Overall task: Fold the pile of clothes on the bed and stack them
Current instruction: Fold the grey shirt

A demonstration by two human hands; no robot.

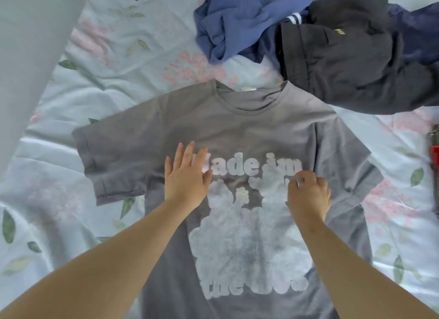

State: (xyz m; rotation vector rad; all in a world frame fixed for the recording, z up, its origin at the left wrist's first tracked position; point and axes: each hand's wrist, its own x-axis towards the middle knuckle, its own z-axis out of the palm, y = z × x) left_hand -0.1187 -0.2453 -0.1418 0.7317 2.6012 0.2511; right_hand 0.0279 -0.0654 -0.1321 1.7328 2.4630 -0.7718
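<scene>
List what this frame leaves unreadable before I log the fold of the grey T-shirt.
Head view, all items.
Hem of the T-shirt: cut off by the bottom edge.
The red object: cut by the right edge, unidentifiable.
Whether the right hand, curled on the shirt, pinches fabric: blurred.
First letter of the print: covered by the left hand.
Garment count in the pile: bunched, overlapping.

A bedroom in a home. A rumpled sheet printed with pink flowers and green leaves fills the view. A grey T-shirt lies spread flat on it. Beyond the T-shirt's collar, to the right, loose blue and dark clothes lie heaped.
</scene>
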